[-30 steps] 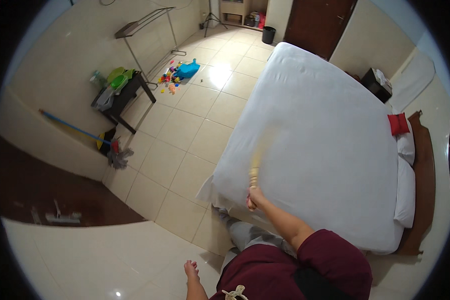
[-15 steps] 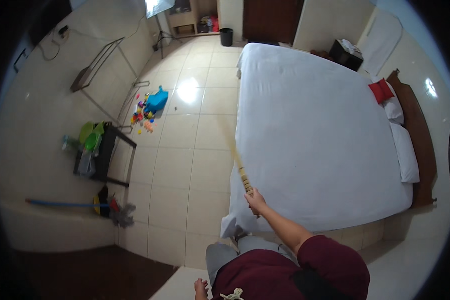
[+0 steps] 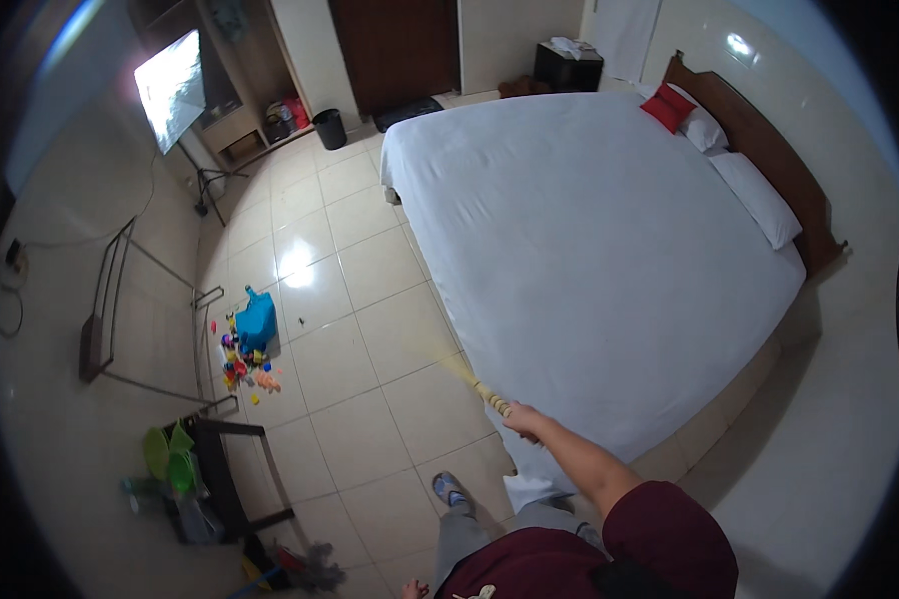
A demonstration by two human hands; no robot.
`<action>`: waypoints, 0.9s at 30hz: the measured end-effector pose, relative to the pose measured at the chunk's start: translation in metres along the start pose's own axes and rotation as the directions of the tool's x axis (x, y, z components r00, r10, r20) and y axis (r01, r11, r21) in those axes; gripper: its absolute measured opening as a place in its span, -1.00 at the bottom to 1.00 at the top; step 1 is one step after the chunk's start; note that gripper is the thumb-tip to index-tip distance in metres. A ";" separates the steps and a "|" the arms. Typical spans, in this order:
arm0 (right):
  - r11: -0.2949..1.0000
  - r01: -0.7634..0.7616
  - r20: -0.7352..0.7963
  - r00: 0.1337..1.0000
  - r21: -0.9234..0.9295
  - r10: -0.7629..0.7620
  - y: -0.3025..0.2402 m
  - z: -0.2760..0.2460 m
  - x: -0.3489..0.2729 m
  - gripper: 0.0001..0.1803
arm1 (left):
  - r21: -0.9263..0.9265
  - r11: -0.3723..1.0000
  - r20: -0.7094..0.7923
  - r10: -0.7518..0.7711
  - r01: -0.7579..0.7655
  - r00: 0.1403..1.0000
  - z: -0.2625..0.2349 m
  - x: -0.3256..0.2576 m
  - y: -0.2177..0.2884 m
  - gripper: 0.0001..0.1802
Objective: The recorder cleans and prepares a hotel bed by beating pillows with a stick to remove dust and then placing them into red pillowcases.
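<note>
My right hand [image 3: 525, 421] is closed round the banded handle of a straw-coloured stick broom [image 3: 488, 396]. It is held out over the near left edge of the bed [image 3: 589, 260], which is covered by a white sheet. The broom's thin bristles point away to the far left and fade into a blur above the floor tiles, so their tips cannot be made out. Low in the picture, by my trouser leg, my left hand [image 3: 415, 589] shows only in part, cut by the lower edge. Its fingers look loosely apart, with nothing seen in them.
Small coloured toys [image 3: 240, 364] lie by a blue bag [image 3: 257, 321] on the tiled floor. At left stand a metal rack [image 3: 120, 299] and a dark table [image 3: 220, 474] bearing green containers. A black bin [image 3: 330, 130] and lamp stand [image 3: 208, 190] are farther off. Pillows [image 3: 757, 200] lie against the headboard.
My view has turned, and the bed now appears slanted. My right hand still grips the broom, now angled more to the left. One sandalled foot has come into view on the tiles.
</note>
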State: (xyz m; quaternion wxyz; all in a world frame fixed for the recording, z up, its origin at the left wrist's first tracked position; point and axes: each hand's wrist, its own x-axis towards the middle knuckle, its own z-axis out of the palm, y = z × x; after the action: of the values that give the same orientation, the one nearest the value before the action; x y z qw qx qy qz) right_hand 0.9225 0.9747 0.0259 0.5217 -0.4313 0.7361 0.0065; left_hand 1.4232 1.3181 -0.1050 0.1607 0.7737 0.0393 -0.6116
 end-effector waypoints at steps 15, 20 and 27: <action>0.757 0.060 -0.088 0.996 0.650 -0.004 -0.045 -0.108 0.030 -0.65 | 0.386 0.882 0.064 0.266 -0.270 0.962 0.081 -0.033 0.379 -0.70; 0.449 0.037 -0.373 0.621 0.893 0.690 -0.078 -0.163 0.106 -0.66 | 0.456 0.836 0.114 0.286 -0.306 0.952 0.144 -0.026 0.474 -0.70; 0.884 -0.082 0.353 0.930 0.460 -0.098 -0.207 -0.204 0.207 -0.70 | 0.491 0.850 0.100 0.161 -0.190 0.982 0.176 -0.019 0.589 -0.70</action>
State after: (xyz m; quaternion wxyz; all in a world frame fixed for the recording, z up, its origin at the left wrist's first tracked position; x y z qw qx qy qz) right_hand 0.8830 0.6213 0.0502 0.7380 -0.2870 0.6036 -0.0928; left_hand 1.4056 0.7116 -0.0042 0.0119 0.7720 -0.1950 -0.6049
